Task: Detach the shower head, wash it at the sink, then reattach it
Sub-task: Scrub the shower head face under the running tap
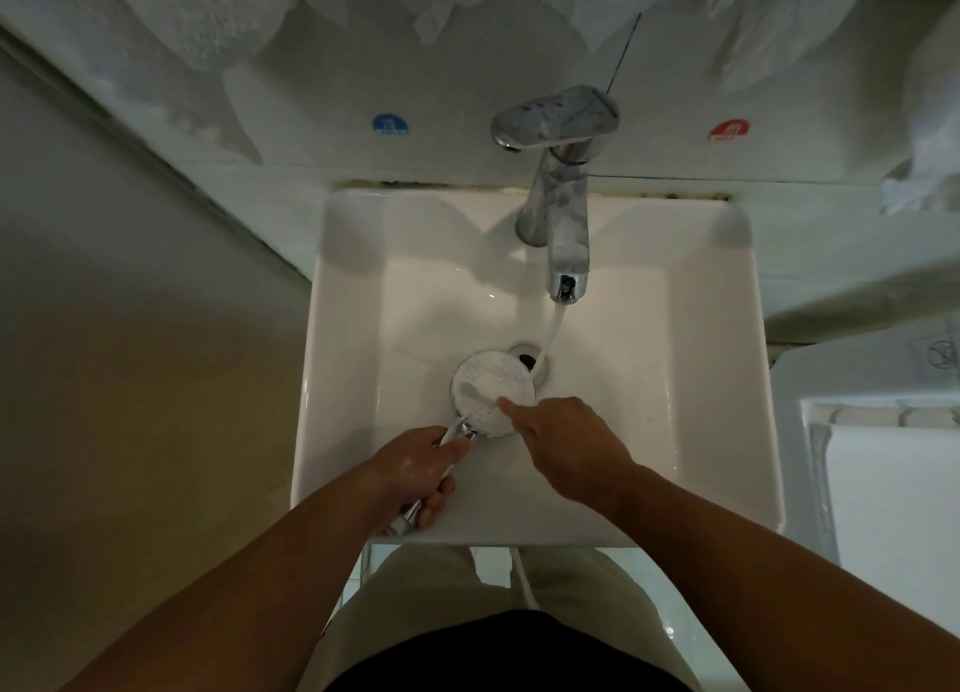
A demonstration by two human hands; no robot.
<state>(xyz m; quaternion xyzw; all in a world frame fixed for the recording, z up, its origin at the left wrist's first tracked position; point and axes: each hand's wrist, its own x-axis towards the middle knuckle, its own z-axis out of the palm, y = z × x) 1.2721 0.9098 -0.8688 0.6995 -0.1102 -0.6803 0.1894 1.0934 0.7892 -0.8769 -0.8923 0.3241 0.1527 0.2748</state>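
Head view: at lower centre our left hand [421, 470] wraps the wet, likely slippery handle of the shower head [491, 392], best held there, over the sink [717, 379]. Our right hand [566, 449] holds nothing, one finger rubbing its face. Upper stickers: blue sticker [390, 125] reads "COLD", red sticker [729, 131] unreadable.

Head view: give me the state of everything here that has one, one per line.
Faucet: running, stream falling by the drain.
Shower head: detached, face up, over the basin.
Drain: open, partly hidden.
Sink: wet, not filled.
Left hand: gripping the handle.
Right hand: finger rubbing the face.
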